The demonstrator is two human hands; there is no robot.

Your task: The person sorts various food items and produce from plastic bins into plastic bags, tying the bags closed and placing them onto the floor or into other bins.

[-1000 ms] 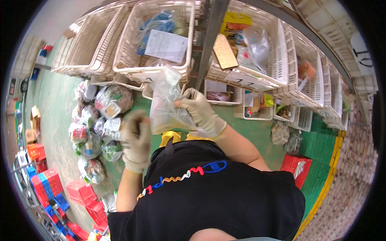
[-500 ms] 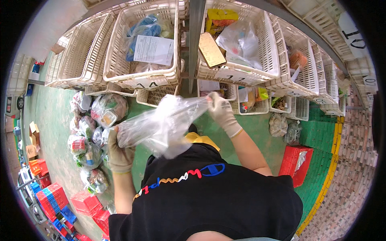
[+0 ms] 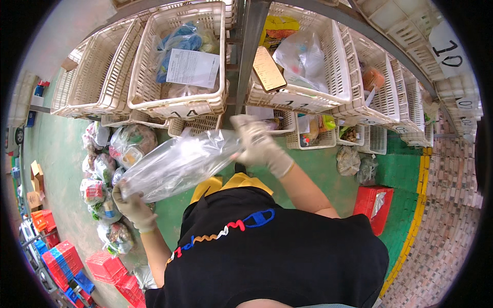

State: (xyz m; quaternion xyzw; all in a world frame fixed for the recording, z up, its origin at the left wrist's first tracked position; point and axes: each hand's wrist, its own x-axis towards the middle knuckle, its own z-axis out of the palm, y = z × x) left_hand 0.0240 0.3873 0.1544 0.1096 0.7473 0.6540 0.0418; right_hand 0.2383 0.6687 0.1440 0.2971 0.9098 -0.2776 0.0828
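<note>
A clear plastic bag (image 3: pixel 179 161) is stretched slantwise in front of me. My left hand (image 3: pixel 131 205), in a pale work glove, grips its lower-left end. My right hand (image 3: pixel 259 146), gloved too and slightly blurred, holds the upper-right end with its fingers bent. Beyond the bag stands a white crate (image 3: pixel 138 90) with a blue bagged item (image 3: pixel 174 38) and a paper sheet (image 3: pixel 191 68). Beside it, a phone with a lit screen (image 3: pixel 268 69) lies on another crate (image 3: pixel 341 77) holding bags.
Filled bags (image 3: pixel 108 220) lie on the green floor (image 3: pixel 51 154) at left, with more (image 3: pixel 348 160) at right. Red crates (image 3: pixel 105 262), cardboard boxes (image 3: pixel 35 187) and a red crate (image 3: pixel 374 208) stand around. A metal rack post (image 3: pixel 246 36) divides the white crates. A yellow line (image 3: pixel 421 179) borders brick paving.
The crumpled bag has been spread out lengthwise between my hands. My left hand has moved left and, since half a second ago, down; my right hand has shifted slightly left.
</note>
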